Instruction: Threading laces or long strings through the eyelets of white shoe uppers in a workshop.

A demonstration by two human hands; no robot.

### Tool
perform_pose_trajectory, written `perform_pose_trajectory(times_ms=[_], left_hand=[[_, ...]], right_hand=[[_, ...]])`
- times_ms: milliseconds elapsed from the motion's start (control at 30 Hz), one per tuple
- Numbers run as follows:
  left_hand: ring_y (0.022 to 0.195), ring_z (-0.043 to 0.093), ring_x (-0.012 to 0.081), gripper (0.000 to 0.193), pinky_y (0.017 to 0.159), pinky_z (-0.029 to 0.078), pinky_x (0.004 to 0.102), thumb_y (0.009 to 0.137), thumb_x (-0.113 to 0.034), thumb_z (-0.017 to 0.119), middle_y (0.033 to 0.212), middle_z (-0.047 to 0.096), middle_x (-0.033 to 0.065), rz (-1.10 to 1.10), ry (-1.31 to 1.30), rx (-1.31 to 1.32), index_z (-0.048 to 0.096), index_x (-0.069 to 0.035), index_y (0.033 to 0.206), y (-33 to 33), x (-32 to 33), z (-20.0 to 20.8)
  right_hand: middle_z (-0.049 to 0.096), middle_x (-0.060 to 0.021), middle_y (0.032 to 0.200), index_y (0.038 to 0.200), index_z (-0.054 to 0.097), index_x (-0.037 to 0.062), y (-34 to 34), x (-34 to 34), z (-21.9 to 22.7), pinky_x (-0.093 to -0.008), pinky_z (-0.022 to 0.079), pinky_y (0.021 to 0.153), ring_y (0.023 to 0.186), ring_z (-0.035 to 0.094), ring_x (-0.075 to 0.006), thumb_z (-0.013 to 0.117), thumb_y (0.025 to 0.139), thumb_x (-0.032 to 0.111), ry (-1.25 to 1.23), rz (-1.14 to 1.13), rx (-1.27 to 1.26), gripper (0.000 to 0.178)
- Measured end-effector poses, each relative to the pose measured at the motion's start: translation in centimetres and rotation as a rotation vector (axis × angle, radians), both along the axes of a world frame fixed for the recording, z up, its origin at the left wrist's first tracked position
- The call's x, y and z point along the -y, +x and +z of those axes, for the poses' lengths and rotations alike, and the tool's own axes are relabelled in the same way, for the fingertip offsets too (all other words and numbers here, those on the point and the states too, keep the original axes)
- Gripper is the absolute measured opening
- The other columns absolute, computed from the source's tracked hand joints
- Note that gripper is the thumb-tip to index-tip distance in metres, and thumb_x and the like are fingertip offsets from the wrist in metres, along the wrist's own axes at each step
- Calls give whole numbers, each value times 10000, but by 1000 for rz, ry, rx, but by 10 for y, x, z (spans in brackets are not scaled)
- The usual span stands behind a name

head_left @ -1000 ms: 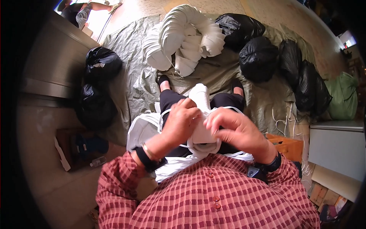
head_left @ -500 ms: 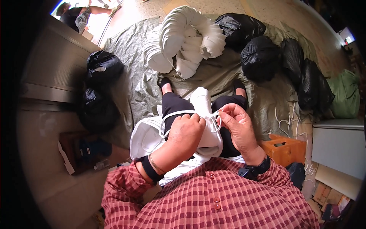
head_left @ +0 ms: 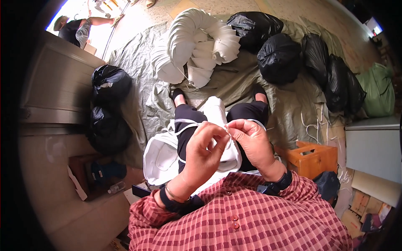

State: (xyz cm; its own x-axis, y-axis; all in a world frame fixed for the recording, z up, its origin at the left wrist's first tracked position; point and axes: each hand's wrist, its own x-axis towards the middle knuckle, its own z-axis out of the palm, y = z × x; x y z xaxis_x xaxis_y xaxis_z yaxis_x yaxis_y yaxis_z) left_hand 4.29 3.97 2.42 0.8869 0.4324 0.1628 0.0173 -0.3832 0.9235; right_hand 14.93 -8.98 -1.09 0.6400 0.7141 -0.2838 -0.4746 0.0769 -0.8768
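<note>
My left hand (head_left: pixel 202 147) and my right hand (head_left: pixel 253 144) meet over my lap, thumbs and fingertips pinched together on a thin white cord (head_left: pixel 187 121). The cord loops leftward across my thigh. Its exact knot or end is hidden by my fingers. Under my hands lies a bundle of white, flat, cushioned-looking pieces (head_left: pixel 215 109), its rounded end pointing away between my knees. More white rounded pieces (head_left: pixel 161 157) rest by my left thigh; their kind cannot be made out for sure.
Ahead on a grey-green tarp (head_left: pixel 144 54) lies a long curved stack of white pieces (head_left: pixel 184 31). Black bags (head_left: pixel 279 58) stand at right, others (head_left: pixel 109 85) at left. A wooden stool (head_left: pixel 312 161) is near my right elbow. Beyond, a person (head_left: pixel 73 31) sits at far left.
My left hand has turned from knuckles-up to a pinch and come against my right hand. The right hand moved slightly left, and the cord loop between them has drawn small.
</note>
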Motion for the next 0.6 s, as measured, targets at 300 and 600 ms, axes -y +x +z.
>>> perform_pose_trajectory(times_ms=[300, 600], left_hand=[[762, 642, 75, 126, 694, 514, 197, 978, -44, 655, 939, 682, 33, 156, -675, -17, 612, -5, 1090, -9, 16, -39], [751, 633, 73, 148, 665, 490, 197, 963, -75, 683, 949, 723, 41, 183, -693, -51, 720, -5, 1089, -12, 12, -39]], right_hand=[[694, -34, 961, 1131, 612, -13, -4, 0, 0, -215, 520, 819, 891, 641, -64, 650, 961, 3, -9, 53, 115, 175], [684, -46, 952, 1207, 512, 6, 1, 0, 6, -220, 518, 804, 885, 639, -65, 685, 935, 12, -108, 107, 215, 322]])
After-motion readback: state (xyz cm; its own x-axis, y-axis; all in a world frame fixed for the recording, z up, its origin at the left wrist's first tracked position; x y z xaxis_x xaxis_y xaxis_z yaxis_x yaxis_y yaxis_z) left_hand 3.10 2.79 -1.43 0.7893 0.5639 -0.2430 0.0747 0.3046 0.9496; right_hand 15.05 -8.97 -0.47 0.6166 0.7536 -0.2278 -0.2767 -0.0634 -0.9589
